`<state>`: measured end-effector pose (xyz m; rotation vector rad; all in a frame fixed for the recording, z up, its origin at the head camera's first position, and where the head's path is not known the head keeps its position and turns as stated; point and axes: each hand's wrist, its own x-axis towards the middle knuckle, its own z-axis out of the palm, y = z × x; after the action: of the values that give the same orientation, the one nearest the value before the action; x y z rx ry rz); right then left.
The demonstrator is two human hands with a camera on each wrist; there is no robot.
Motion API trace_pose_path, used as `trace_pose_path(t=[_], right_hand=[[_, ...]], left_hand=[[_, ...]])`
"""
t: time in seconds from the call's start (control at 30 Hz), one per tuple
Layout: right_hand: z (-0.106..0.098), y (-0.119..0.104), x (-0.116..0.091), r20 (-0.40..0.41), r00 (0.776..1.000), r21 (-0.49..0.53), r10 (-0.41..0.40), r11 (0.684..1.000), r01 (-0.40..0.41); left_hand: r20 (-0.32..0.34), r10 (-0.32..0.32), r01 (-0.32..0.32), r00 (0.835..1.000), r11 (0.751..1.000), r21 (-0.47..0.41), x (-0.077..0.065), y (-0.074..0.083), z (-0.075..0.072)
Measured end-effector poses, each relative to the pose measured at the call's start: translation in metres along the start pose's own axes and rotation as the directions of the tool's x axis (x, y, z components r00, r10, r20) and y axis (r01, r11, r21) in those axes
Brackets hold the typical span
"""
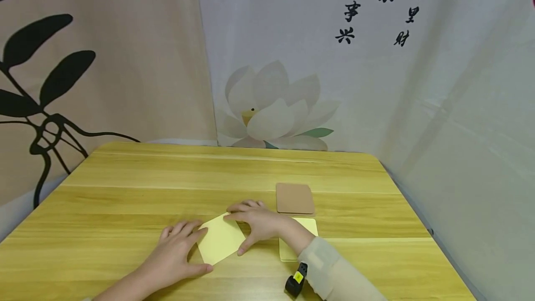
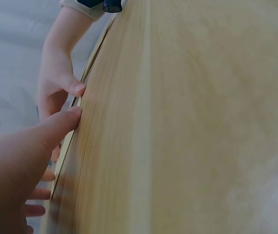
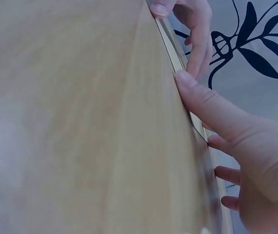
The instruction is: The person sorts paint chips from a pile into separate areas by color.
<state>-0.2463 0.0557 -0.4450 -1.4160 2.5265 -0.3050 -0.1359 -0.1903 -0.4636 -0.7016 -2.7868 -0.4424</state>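
Observation:
A square yellow sheet of paper [image 1: 220,241] lies turned at an angle on the wooden table, between both hands. My left hand [image 1: 177,252] holds its left side, with the index finger at the left corner and the thumb by the near corner. My right hand [image 1: 259,224] holds the right side, index finger at the far corner and thumb by the right corner. In the right wrist view the sheet [image 3: 170,46] appears edge-on as a thin strip under the right thumb. The left wrist view shows both thumbs close together along the sheet, whose face is hidden there.
Under the right forearm lies a second yellow square [image 1: 288,251], partly covered. Beyond it sits a brown square piece [image 1: 294,198] with rounded corners. A black device [image 1: 296,282] with a yellow label is at the right wrist. Printed curtains [image 1: 267,27] hang behind the wooden table [image 1: 167,171].

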Motion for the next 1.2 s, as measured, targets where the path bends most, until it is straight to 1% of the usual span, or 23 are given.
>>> trace_pose_path(t=[0.4,0.73,1.0,1.2], right_hand=[[0.001,-0.001,-0.003,-0.021,1.0,0.014,-0.002,1.0,0.002],[0.002,-0.002,-0.005,-0.043,0.999,0.011,0.005,1.0,-0.005],[-0.002,-0.005,-0.013,-0.088,0.996,0.031,-0.002,0.999,0.005],[-0.003,-0.004,-0.023,-0.115,0.993,0.049,0.019,0.999,-0.014]], left_hand=[[0.005,-0.008,0.008,1.0,1.0,-0.024,0.001,-0.001,0.001],[-0.005,-0.013,0.012,1.0,0.996,-0.085,0.003,0.0,0.003],[0.018,-0.02,0.022,1.0,0.994,-0.103,0.008,0.001,-0.001],[0.026,-0.005,0.008,1.0,0.993,-0.115,0.015,0.003,-0.004]])
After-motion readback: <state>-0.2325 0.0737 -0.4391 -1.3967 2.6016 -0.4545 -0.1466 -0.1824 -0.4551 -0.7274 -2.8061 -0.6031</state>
